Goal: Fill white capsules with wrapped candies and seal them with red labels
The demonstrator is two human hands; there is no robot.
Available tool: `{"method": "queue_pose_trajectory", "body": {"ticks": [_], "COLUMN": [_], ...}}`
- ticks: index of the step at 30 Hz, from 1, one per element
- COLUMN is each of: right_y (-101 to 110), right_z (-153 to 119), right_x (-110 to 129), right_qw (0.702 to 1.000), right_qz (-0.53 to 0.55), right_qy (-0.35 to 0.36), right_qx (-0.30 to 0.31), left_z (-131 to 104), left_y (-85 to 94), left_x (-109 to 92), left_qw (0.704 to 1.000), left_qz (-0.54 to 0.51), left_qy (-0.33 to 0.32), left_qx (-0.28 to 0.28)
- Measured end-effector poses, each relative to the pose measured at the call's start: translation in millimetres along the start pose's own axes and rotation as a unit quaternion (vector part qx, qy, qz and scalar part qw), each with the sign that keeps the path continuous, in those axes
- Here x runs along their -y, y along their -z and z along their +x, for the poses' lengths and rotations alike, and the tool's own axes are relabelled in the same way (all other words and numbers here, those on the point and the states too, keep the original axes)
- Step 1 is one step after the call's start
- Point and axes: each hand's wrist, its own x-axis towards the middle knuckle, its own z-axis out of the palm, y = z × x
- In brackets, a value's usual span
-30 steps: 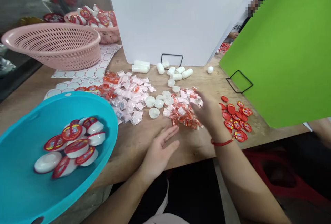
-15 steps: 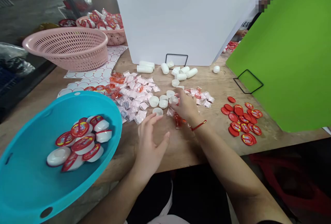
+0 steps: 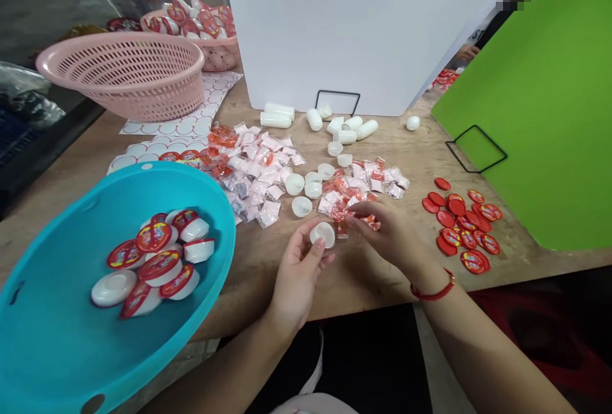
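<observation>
Between thumb and fingers, my left hand (image 3: 299,267) holds a small white cup (image 3: 322,235), its open side up. My right hand (image 3: 389,232) is at the near edge of a pile of red and pink packets (image 3: 342,200), its thumb and fingertips close together at a red packet; whether they grip it is hidden. Several loose white cups (image 3: 301,207) stand beyond my left hand. A larger heap of pink packets (image 3: 258,165) lies left of them. Round red lids (image 3: 456,207) are scattered to the right.
A blue basin (image 3: 228,235) with several lidded cups stands at the left, pink baskets (image 3: 191,92) behind it. Stacked white cups (image 3: 276,119) lie before a white board (image 3: 325,25). A green board (image 3: 535,120) stands right. Beyond it a person's hand (image 3: 466,52) shows.
My left hand has closed on a white cup. My right hand has left the cups and moved right and nearer, to the red packets. The view has shifted slightly.
</observation>
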Motion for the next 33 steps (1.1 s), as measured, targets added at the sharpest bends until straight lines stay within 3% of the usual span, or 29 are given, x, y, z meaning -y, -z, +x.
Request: {"method": "queue_pose_trajectory", "body": {"ticks": [4, 7, 12, 16, 19, 23, 25, 33], "right_y": [-17, -18, -13, -24, -34, -42, -43, -33], "right_z": [25, 38, 48, 47, 44, 50, 56, 74], "right_x": [-2, 4, 13, 17, 15, 6, 1, 0], "right_qw": [0.972, 0.949, 0.961, 0.949, 0.950, 0.983, 0.987, 0.967], "right_qz": [-0.219, -0.290, -0.256, -0.281, -0.293, -0.168, -0.130, -0.193], "right_qy": [0.019, -0.017, 0.001, -0.012, -0.009, -0.016, -0.040, -0.059], "right_qx": [0.086, 0.122, 0.108, 0.142, 0.105, 0.070, 0.082, 0.156], "left_z": [-2, -4, -1, 2, 4, 7, 8, 6], "left_y": [4.7, 7.7, 12.8, 16.1, 18.5, 21.9, 23.1, 23.2], "left_x": [2, 2, -3, -8, -10, -11, -11, -16], "left_qw": [1.000, 0.999, 0.997, 0.997, 0.997, 0.997, 0.997, 0.997], "left_qz": [0.011, 0.042, 0.061, 0.057, 0.059, 0.058, 0.059, 0.061], "left_qy": [-0.008, -0.016, -0.038, -0.048, -0.049, -0.053, -0.053, -0.030], "left_qx": [-0.003, 0.015, 0.021, 0.013, 0.010, 0.007, 0.009, 0.021]}}
